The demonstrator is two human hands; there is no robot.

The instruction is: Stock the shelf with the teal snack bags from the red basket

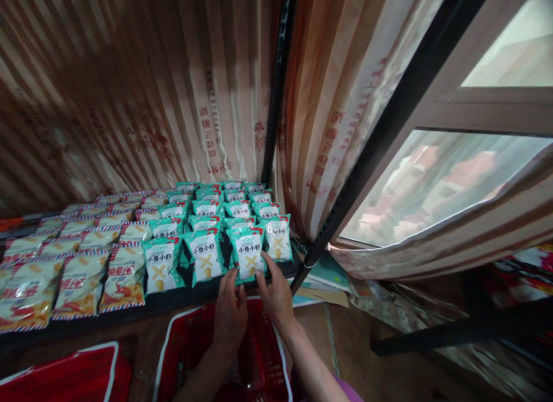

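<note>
Several teal and white snack bags stand upright in rows on a dark shelf (190, 292). Both hands are at the front bag (248, 253) in the third column. My left hand (231, 310) touches its lower left side, fingers bent. My right hand (275, 287) is at its right side, with the thumb on the bag's lower front and the fingers along its edge. Next to it on the right stands another teal bag (279, 239), and on the left one more (204, 256). Orange and cream bags (124, 275) fill the shelf's left part.
Below the shelf edge is a red basket with a white rim (166, 338), under my forearms. Another red basket (86, 373) is at the lower left. Black posts (332, 217) rise on the right, by curtains (311, 131) and a window. Flat packages (324, 275) lie beside the shelf.
</note>
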